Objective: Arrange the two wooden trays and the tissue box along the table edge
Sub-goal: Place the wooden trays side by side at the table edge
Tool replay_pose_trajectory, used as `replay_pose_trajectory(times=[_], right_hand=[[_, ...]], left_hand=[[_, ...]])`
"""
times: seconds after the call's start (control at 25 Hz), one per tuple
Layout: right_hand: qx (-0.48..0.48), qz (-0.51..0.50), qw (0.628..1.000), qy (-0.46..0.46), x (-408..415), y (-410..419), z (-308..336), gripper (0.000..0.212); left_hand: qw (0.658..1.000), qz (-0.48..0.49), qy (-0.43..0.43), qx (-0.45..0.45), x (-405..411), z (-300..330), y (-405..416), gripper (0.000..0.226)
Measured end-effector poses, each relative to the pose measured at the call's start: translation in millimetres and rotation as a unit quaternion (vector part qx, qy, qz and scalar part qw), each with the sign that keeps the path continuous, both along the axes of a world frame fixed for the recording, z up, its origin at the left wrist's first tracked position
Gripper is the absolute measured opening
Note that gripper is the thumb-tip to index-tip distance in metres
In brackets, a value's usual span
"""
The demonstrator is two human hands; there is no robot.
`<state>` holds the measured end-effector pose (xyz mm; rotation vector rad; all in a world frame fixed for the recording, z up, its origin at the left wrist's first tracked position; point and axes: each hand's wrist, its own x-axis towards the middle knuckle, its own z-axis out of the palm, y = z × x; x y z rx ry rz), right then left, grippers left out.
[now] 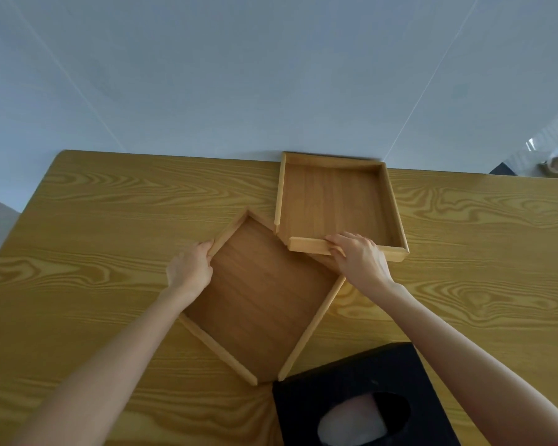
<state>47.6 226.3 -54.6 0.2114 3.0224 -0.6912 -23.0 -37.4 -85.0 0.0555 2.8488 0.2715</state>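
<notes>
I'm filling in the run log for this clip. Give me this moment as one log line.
left hand: grips near tray rim | right hand: grips far tray front rim | far tray: at far table edge | tissue box: untouched

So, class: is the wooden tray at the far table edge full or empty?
Empty: the far tray shows only bare wood floor inside its walls; the right hand grips its near wall.

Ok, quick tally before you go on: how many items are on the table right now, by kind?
Wooden trays: 2, the far tray squared to the table's back edge, the near tray turned at an angle
Black tissue box: 1
Total: 3

The left hand grips the near tray's wall; the right hand rests at the far tray's front wall.
</notes>
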Motion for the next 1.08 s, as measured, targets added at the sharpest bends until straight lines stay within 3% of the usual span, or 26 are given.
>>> replay_pose_trajectory(times=[0.2, 0.48, 0.92, 1.08], right_hand=[[0.011, -0.006, 1.000, -0.028, -0.7, -1.4, -3.1, 0.029], [0.022, -0.029, 0.997, -0.074, 0.7, -8.3, -21.3, 0.031], [0.033, -0.015, 0.996, -0.076, -9.1, -16.0, -17.6, 0.034], [0.021, 0.020, 0.999, -0.041, 1.0, -46.6, -12.7, 0.041]], left_hand=[[1.000, -0.006, 0.017, -0.019, -6.4, 0.8, -31.7, 0.041], [0.999, -0.015, 0.034, 0.027, -2.5, 1.3, -39.3, 0.043], [0.997, -0.025, 0.055, 0.052, -0.4, -0.9, -41.1, 0.041], [0.998, -0.040, 0.009, 0.041, -3.0, 1.8, -43.1, 0.042]])
